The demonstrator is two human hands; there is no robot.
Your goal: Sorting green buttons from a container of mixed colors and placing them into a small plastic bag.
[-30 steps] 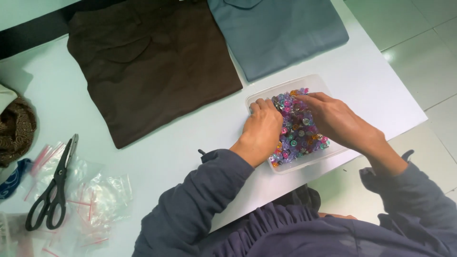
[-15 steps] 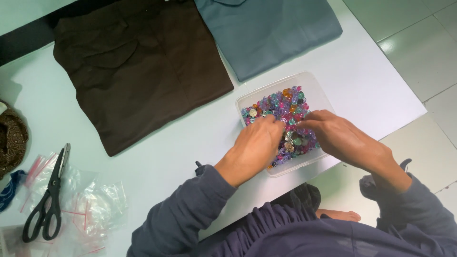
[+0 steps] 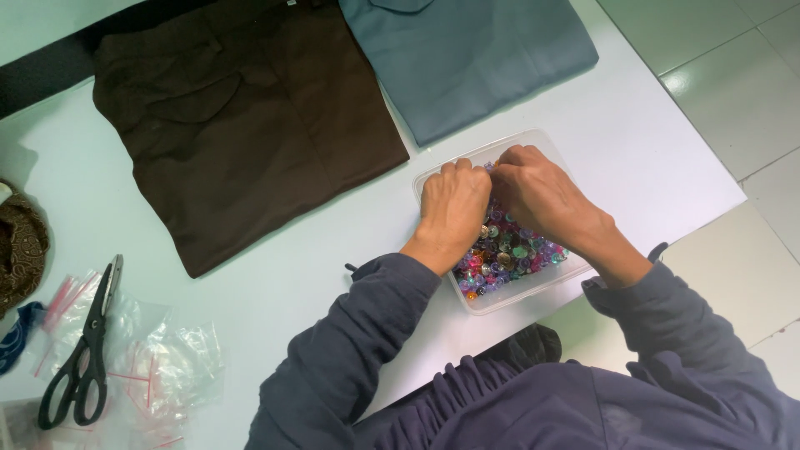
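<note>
Nearest, dark blue sleeves reach over the white table (image 3: 650,158). Both hands sit in a clear plastic tub (image 3: 533,293) of multicoloured beads (image 3: 508,250): left hand (image 3: 454,204) curled knuckles-up, right hand (image 3: 537,192) bent beside it, fingertips buried (what they pinch, cannot tell). Beyond lie a folded brown garment (image 3: 242,125) and a grey-blue one (image 3: 475,54); scissors (image 3: 83,350) lie far left.

My clear plastic tub (image 3: 557,287) sits flat on the white table (image 3: 667,142), near its front edge, just below the folded blue-grey cloth; it is shallow, rectangular with rounded corners, lidless; inside lies a heap of small glossy beads (image 3: 507,250), pink, purple, teal, amber and silvery, filling it almost to the rim; my hands cover the far half of the heap.
</note>
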